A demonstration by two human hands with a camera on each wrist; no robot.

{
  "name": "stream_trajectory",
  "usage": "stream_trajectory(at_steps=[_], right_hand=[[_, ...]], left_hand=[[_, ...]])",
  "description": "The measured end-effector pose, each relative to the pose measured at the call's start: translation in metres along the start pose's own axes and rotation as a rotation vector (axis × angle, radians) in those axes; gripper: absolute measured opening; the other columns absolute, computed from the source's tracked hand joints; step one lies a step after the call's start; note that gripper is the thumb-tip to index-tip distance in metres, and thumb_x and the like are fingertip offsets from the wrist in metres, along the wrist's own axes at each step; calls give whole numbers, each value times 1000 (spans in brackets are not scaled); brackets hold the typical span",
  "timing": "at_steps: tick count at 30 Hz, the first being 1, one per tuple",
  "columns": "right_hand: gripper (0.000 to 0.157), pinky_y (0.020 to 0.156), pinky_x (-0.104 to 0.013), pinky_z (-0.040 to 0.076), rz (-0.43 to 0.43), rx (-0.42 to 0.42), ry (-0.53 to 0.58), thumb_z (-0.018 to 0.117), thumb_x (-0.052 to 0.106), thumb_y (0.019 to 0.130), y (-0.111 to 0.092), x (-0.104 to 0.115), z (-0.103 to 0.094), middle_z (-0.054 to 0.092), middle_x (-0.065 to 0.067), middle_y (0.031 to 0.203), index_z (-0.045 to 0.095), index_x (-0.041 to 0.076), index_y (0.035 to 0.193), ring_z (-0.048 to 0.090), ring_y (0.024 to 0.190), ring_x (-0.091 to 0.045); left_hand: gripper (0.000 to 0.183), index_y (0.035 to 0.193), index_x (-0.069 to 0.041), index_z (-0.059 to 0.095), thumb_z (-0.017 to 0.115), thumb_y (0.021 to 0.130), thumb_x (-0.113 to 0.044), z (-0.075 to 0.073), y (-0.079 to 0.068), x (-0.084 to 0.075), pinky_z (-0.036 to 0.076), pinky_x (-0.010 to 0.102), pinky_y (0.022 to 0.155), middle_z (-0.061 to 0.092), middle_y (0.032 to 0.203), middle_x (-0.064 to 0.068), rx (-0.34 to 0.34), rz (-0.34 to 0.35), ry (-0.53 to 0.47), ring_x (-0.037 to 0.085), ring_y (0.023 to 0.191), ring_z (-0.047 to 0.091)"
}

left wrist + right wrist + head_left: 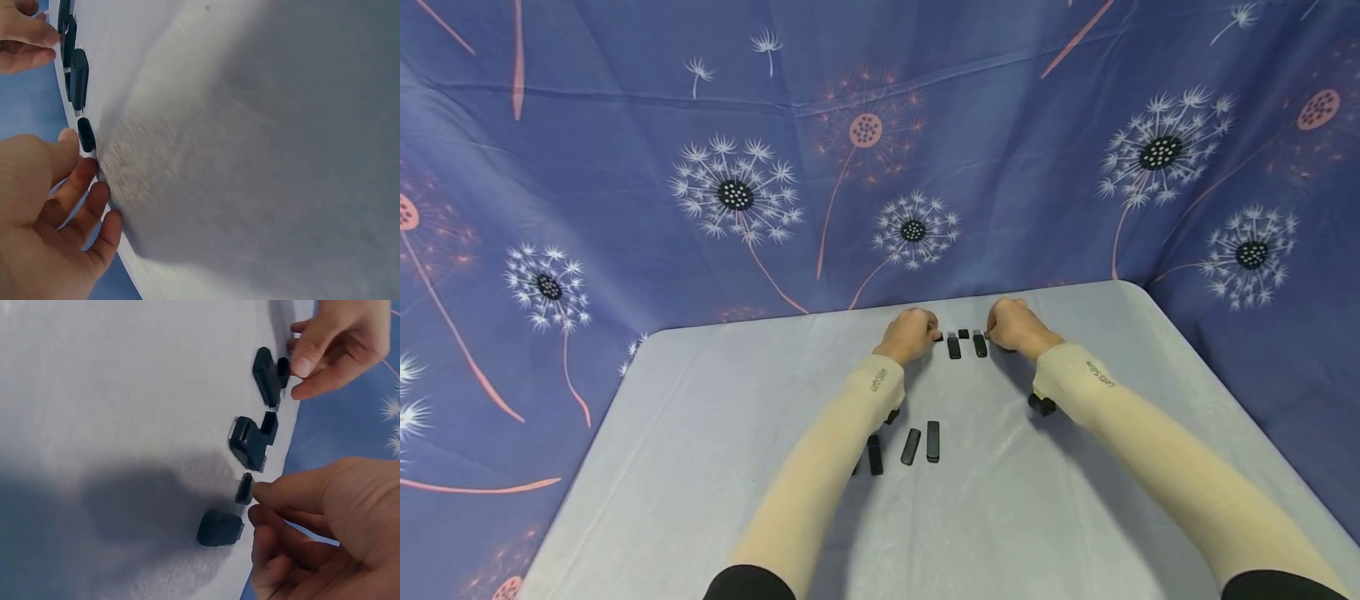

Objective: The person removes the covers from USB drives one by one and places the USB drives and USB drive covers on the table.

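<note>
On the worktop's (737, 400) far side, the left hand (910, 336) and right hand (1019, 327) are resting, fingers narrow, at a left black cap (86, 135) and right black cap (244, 489) near USB flash drives (954, 347); I cannot tell whether they are pinching. A slipping fingertip would be risking flicking one off.

small black caps (245, 489) beside dark usb sticks (954, 347), plugs (952, 335) bare

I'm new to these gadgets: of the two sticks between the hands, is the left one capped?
Uncapped: the left stick shows a bare, pale plug at its far end.
</note>
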State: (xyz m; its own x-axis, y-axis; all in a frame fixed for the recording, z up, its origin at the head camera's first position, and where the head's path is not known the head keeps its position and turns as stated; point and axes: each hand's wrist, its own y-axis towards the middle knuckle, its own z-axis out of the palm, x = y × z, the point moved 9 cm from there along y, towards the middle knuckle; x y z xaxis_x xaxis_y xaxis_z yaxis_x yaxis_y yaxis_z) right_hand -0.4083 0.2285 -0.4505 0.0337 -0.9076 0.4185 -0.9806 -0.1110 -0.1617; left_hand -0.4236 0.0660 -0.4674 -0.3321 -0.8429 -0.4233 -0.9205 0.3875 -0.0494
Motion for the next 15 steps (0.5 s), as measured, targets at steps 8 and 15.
stream_trajectory(at_steps=[8, 15], right_hand=[[27, 70, -40, 58, -70, -40, 48, 62, 7, 98, -24, 5, -7, 72, -26, 108, 71, -10, 117, 69, 79, -27], [31, 78, -47, 57, -152, -72, 89, 65, 11, 99, -55, 12, -7, 71, -25, 108, 68, -10, 121, 68, 90, -32]], left_hand=[[44, 138, -9, 65, 63, 104, -36, -13, -18, 10, 55, 40, 101, 73, 127, 6, 16, 57, -5, 21, 115, 69], [59, 140, -11, 64, 65, 98, -52, -27, -45, 30, 56, 48, 98, 72, 129, 7, 15, 65, 77, 24, 116, 69]])
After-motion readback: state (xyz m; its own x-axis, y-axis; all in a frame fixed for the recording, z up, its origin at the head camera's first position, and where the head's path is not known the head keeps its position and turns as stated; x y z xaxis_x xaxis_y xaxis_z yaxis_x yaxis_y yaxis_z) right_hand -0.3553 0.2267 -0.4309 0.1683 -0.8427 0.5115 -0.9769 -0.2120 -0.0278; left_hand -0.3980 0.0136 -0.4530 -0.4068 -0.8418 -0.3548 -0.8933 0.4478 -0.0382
